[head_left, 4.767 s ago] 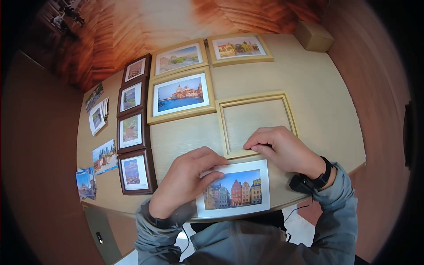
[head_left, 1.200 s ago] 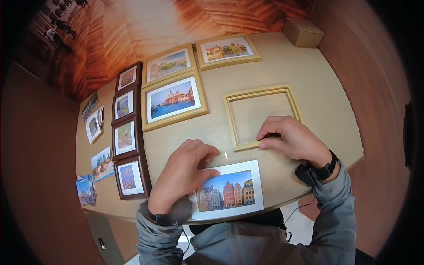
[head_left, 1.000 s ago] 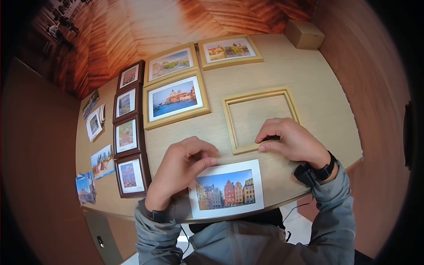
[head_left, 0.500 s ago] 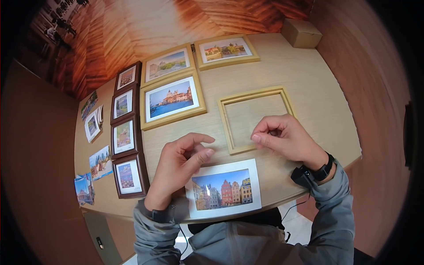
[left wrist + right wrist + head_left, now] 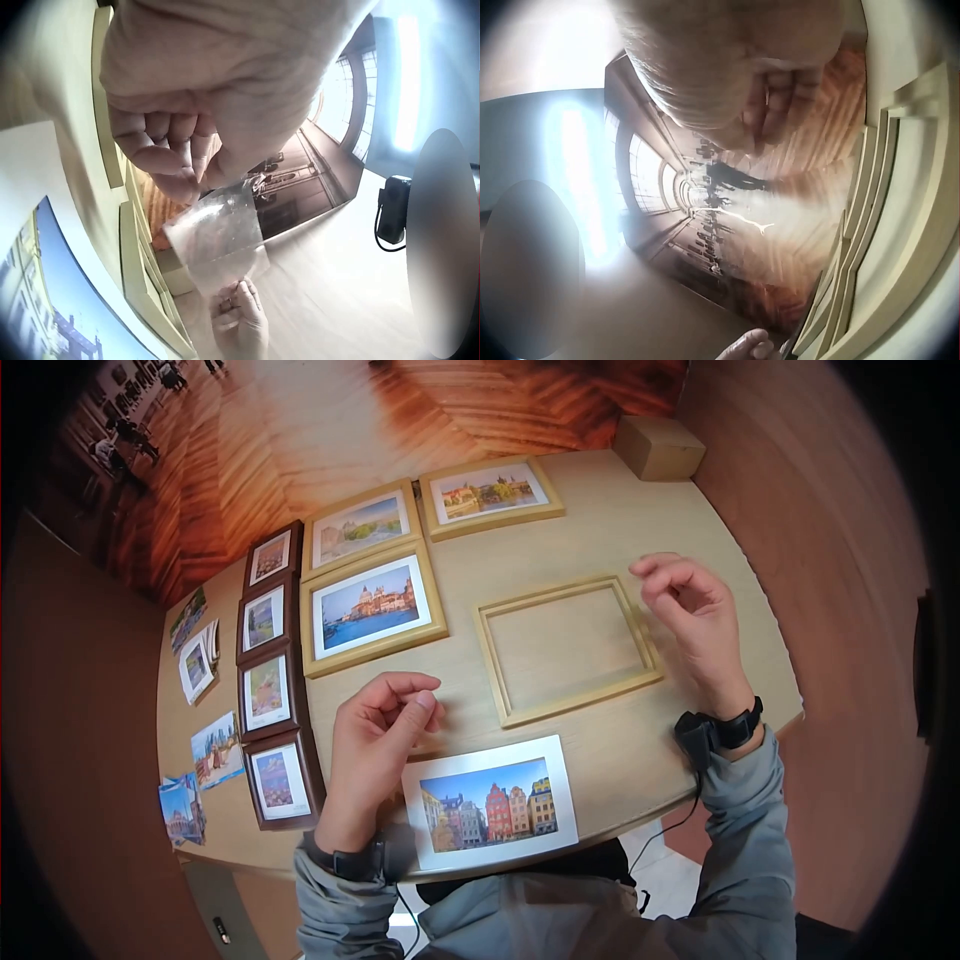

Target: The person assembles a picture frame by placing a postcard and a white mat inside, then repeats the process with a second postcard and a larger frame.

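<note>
In the left wrist view, a clear, creased plastic sheet (image 5: pixel 221 240) stretches between the two hands. My left hand (image 5: pixel 375 745) pinches one edge of it with thumb and fingertips, over the left top corner of a white-bordered print of colourful houses (image 5: pixel 490 805). Raised at the right side of an unfilled light wooden frame (image 5: pixel 488 660), my right hand (image 5: pixel 695 620) pinches the sheet's other end. From the head camera the sheet hardly shows. The frame lies flat on the table just beyond the print.
Light wooden frames with pictures (image 5: pixel 375 610) stand beyond the left hand, beside a column of dark frames (image 5: pixel 272 690). Loose prints (image 5: pixel 215 750) lie along the left edge. A box (image 5: pixel 660 448) sits at the far right corner, and a cable (image 5: pixel 665 830) hangs from the right wrist camera.
My hands have lifted and moved apart. The right hand has gone from the frame's front edge up to its right side; the left has shifted slightly left, off the print's top edge.
</note>
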{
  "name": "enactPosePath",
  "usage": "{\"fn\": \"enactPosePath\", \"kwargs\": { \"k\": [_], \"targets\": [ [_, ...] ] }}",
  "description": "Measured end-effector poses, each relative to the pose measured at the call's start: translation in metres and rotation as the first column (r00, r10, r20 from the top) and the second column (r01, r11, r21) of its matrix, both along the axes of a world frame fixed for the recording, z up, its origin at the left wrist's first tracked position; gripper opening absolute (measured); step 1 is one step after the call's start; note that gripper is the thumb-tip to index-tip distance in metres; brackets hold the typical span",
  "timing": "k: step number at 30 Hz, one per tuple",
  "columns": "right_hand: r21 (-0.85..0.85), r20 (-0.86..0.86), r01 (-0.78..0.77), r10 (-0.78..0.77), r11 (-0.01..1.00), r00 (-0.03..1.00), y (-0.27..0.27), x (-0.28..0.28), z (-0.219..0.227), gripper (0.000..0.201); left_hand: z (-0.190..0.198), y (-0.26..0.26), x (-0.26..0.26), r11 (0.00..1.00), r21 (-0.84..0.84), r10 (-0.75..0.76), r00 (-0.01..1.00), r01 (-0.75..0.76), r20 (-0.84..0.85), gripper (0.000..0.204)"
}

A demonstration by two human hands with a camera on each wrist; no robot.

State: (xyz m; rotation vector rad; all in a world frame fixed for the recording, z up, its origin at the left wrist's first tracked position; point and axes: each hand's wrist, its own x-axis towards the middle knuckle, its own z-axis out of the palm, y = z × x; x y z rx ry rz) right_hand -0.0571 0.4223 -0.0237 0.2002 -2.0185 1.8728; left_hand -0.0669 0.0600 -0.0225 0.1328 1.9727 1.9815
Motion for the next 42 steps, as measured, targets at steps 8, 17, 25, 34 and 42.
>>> {"fn": "enactPosePath", "kwargs": {
  "k": [8,17,25,34,42],
  "targets": [
    [0.133,0.285,-0.092,0.051,0.987,0.957,0.015,-0.003,-0.005,0.014,0.0,0.003,0.001,1.0,-0.004,-0.007,1.0,0.007,0.019,0.018],
    [0.021,0.491,0.043,-0.048,0.999,0.87,-0.003,-0.001,0.003,0.038,0.002,0.004,0.003,0.999,-0.042,-0.032,0.999,0.033,0.023,0.019],
    [0.056,0.544,0.062,-0.083,0.997,0.835,-0.005,-0.003,0.002,0.043,0.005,0.005,0.005,0.998,-0.048,-0.044,0.999,0.045,0.031,0.019],
    [0.013,0.554,0.044,-0.044,0.999,0.831,0.001,-0.006,-0.007,0.038,0.003,0.004,0.004,0.998,-0.049,-0.049,0.998,0.05,0.035,0.018],
    [-0.011,0.524,0.033,-0.023,0.999,0.851,0.002,-0.007,-0.006,0.04,0.003,0.005,0.005,0.997,-0.055,-0.054,0.998,0.056,0.033,0.018]
  ]
}}
